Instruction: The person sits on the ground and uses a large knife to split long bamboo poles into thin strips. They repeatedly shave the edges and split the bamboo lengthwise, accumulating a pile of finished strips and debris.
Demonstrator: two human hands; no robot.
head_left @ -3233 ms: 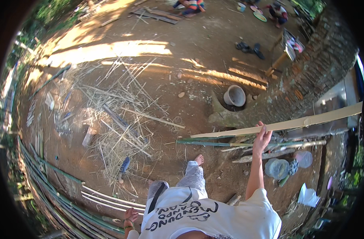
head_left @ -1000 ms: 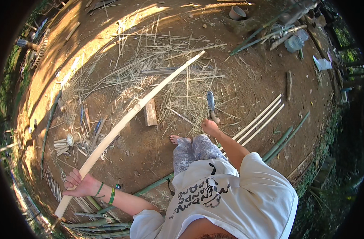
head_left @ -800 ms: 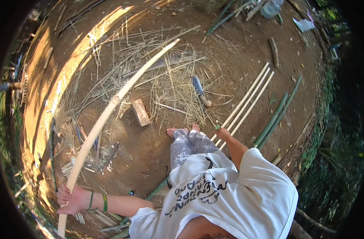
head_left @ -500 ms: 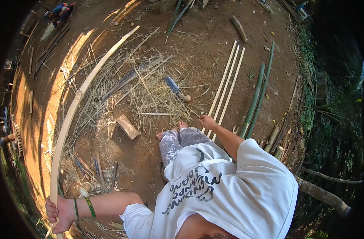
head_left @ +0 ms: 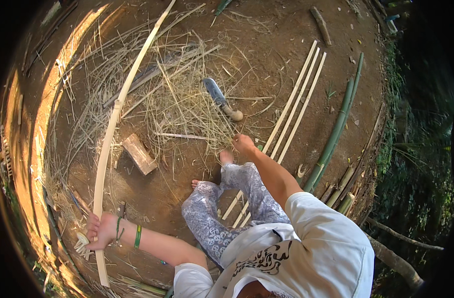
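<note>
My left hand [head_left: 103, 230] is wrapped round the lower part of a long, pale split-bamboo strip [head_left: 109, 131]. The strip rises in a slight bend to the top edge, with a node about midway; its lower end sticks out below my fist. In front of my feet, my right hand [head_left: 243, 143] is closed in a pinch. A thin strand shows at its fingertips, but I cannot tell whether it is held or lies behind. Just beyond that hand a machete [head_left: 221, 97] with a dark blade and a wooden handle rests on the shavings.
Thin bamboo shavings [head_left: 180, 102] cover the ground ahead. A wooden block [head_left: 139, 154] lies left of my feet. Three pale strips [head_left: 297, 94] lie side by side on the right, beyond them green bamboo poles [head_left: 338, 126]. A short log [head_left: 321, 26] is farther off.
My left hand has moved right and up with the bamboo strip, whose lower end now shows. My right hand has shifted slightly left and up. My legs have spread and the view has tilted.
</note>
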